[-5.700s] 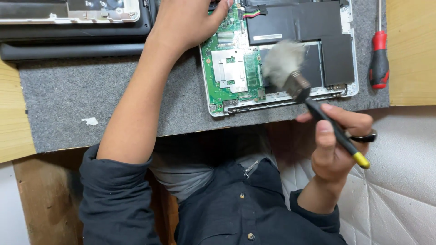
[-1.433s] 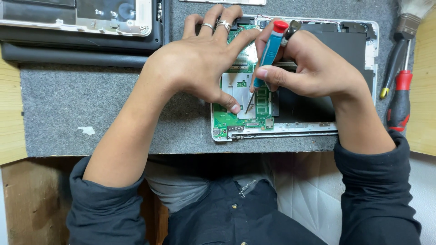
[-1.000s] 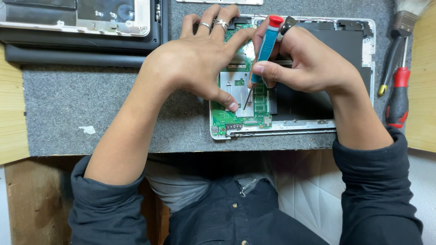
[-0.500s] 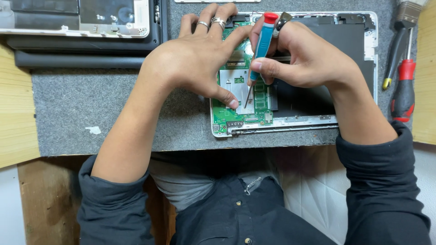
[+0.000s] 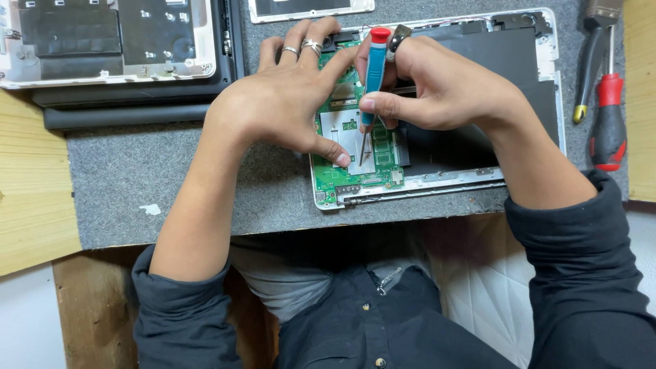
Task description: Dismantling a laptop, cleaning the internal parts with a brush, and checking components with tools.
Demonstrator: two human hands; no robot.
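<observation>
An opened laptop base point(image 5: 478, 179) lies on the grey mat, with a green circuit board point(image 5: 348, 174) at its left and a black battery point(image 5: 499, 61) to the right. My right hand point(image 5: 437, 89) grips a small blue screwdriver with a red cap point(image 5: 374, 68), held upright with its tip down on the board. My left hand point(image 5: 287, 102), wearing rings, rests on the board with its thumb right beside the screwdriver tip. Both hands hide much of the board's upper part.
Another dismantled laptop shell point(image 5: 109, 41) lies at the top left of the grey mat point(image 5: 171, 184). At the right edge are a red-handled screwdriver point(image 5: 607, 116) and a brush with a black handle point(image 5: 591, 61). A small panel point(image 5: 311, 7) sits at the top. Wooden bench point(image 5: 31, 191) flanks the mat.
Earlier my right hand held a brush above the laptop base; now it holds the blue screwdriver on the board. In the last second both hands stay nearly still.
</observation>
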